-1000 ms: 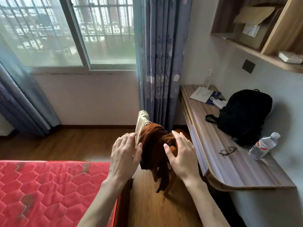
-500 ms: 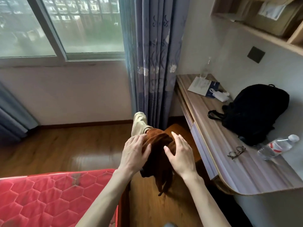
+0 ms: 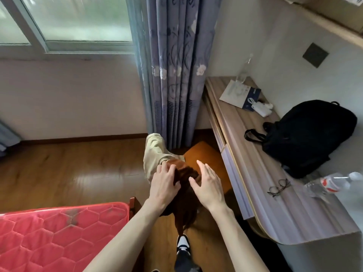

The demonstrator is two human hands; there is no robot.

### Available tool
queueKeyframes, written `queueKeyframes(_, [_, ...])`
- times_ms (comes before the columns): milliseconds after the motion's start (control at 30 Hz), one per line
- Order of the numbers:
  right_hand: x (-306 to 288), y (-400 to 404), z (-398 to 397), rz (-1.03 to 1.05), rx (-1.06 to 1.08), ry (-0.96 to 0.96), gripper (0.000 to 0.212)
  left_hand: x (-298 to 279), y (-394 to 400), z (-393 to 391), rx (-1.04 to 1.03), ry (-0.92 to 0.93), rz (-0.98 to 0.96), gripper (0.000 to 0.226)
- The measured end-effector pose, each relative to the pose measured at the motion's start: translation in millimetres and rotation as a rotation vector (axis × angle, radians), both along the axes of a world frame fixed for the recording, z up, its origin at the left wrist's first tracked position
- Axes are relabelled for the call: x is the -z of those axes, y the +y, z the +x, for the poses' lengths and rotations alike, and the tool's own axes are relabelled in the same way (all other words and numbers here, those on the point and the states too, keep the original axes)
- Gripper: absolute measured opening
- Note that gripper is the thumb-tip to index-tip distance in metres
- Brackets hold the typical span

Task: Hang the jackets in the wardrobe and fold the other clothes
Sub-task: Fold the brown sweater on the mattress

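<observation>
Both my hands have dropped lower onto the brown garment (image 3: 184, 185) draped over the chair (image 3: 208, 160). My left hand (image 3: 164, 185) rests on it, fingers relaxed; my right hand (image 3: 208, 185) hovers spread beside it. Beige trousers (image 3: 155, 154) hang alongside.

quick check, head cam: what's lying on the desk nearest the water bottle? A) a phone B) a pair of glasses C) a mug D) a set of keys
B. A pair of glasses lies on the desk just left of the water bottle, in front of the black backpack.
</observation>
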State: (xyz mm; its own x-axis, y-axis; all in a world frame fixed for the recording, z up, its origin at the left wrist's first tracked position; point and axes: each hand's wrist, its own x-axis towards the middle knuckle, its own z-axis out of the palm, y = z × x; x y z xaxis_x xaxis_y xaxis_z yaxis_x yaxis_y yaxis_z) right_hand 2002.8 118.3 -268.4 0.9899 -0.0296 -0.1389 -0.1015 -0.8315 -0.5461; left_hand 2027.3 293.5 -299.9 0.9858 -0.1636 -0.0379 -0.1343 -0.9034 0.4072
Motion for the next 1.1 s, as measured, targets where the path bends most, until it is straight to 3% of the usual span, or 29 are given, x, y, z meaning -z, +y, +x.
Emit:
queueKeyframes(200, [16.5, 5.0, 36.8, 0.063, -0.113, 0.085, 0.066, -4.2, -7.2, 22.8, 0.028, 0.090, -0.008, 0.046])
queueKeyframes(433, [27.8, 7.7, 67.9, 0.061, -0.294, 0.129, 0.053, -22.9, 14.9, 36.2, -0.038, 0.206, -0.297, 0.023])
queueKeyframes(600, [17.1, 2.8, 83.0, 0.116, -0.407, 0.064, 0.043, -63.7, 30.7, 33.4, -0.091, 0.105, -0.428, 0.017])
queueKeyframes(767, [-12.1, 19.2, 90.8, 0.156, -0.436, 0.009, 0.048, -125.5, 52.9, 16.3, -0.159, -0.041, -0.584, 0.013])
queueKeyframes(900, [-38.9, 49.9, 83.8, 0.265, -0.456, 0.018, 0.036, -172.7, 77.0, -16.7, -0.183, -0.137, -0.667, 0.016])
queueKeyframes(1000, [-57.1, 78.9, 66.2, 0.294, -0.495, -0.028, 0.043, -194.8, 97.6, -52.1, -0.210, -0.180, -0.748, 0.017])
queueKeyframes(1100, [-91.3, 107.5, 33.5, 0.444, -0.501, -0.061, 0.029, -217.2, 123.3, -90.7, -0.242, -0.256, -0.852, 0.013])
